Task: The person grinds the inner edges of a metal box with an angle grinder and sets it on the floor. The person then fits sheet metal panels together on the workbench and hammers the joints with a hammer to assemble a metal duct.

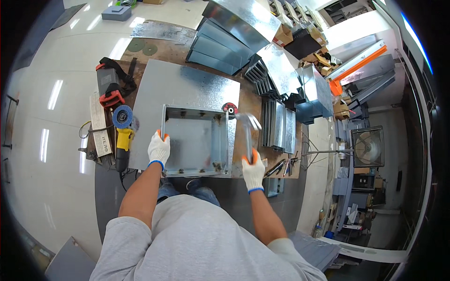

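Note:
A shallow open-topped sheet-metal box (193,140) with dark scorch marks at its corners and along its walls lies in front of me on a grey metal sheet (157,86). My left hand (159,149), in a white glove with orange fingertips, is closed over the box's left wall. In a matching glove, my right hand (253,172) grips the handle of a claw hammer (247,136). The hammer's head is raised just to the right of the box's right wall. Beside the box's far right corner rests a red-and-black cutting disc (230,109).
A yellow angle grinder (123,138) with a blue disc lies at the left, near a red-and-grey power tool (108,82). Folded metal panels (218,47) and stacked metal parts (279,124) stand at the back and right. Pens and small tools (283,166) lie at the near right edge.

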`<state>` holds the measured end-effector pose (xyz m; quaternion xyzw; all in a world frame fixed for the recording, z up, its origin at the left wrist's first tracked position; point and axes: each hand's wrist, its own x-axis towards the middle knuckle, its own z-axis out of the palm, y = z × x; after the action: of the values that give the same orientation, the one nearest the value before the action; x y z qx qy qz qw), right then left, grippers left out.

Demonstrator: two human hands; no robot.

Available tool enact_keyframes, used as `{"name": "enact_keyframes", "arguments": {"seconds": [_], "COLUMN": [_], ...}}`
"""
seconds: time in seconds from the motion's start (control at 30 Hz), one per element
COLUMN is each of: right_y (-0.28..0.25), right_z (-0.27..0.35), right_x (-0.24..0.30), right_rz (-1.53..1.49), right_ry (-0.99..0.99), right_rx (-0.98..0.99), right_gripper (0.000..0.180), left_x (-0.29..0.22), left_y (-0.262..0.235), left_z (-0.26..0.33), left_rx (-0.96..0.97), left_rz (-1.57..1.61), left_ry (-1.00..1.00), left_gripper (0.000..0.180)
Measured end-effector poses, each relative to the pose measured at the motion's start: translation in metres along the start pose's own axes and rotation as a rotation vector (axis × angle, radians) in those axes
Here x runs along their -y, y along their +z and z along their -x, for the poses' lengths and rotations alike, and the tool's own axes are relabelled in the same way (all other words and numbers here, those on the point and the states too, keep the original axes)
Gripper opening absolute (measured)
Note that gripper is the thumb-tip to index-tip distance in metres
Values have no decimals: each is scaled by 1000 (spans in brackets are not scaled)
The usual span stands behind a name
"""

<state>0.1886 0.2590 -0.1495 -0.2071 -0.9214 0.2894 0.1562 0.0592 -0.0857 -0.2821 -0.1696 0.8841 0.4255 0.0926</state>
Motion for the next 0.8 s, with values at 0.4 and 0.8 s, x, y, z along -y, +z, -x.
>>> {"name": "enact_keyframes", "arguments": {"seconds": [0.4, 0.8], "right_y": [-69, -45], "right_z": [120, 153], "right_x": [18, -6], "right_rz": [-327, -173], "right_ry": [859, 430], "right_rx": [326, 264], "right_gripper": [20, 20], "left_x": [9, -22], "left_y": [15, 18], "left_z": [-45, -69], "left_rx": [-9, -61], "left_rz": [215, 62], "left_ry": [29, 66], "left_gripper": [57, 47]}}
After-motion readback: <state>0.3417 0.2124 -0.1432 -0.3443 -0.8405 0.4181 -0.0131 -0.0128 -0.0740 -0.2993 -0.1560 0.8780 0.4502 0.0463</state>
